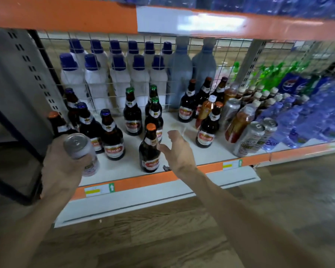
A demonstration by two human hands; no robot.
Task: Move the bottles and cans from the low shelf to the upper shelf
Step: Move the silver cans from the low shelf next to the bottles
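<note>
The low shelf (pixel 182 151) is white with an orange front strip and carries several dark glass bottles with red labels. My left hand (pixel 60 167) grips a tall silver can (pixel 79 149) at the shelf's left front. My right hand (pixel 177 149) is open, fingers spread, right beside a dark bottle with an orange cap (pixel 149 149) standing near the front edge; its fingertips look close to the bottle or just touching it. Two more silver cans (pixel 252 138) stand at the shelf's right front. The upper shelf (pixel 66 14) shows as an orange and white edge along the top.
A wire grid (pixel 124 74) backs the low shelf, with white blue-capped bottles (pixel 97 80) behind it. Amber drink bottles (pixel 238 122) and blue plastic water bottles (pixel 307 117) crowd the right side. A grey slotted upright (pixel 23 78) bounds the left. Wood-pattern floor (pixel 162 238) lies below.
</note>
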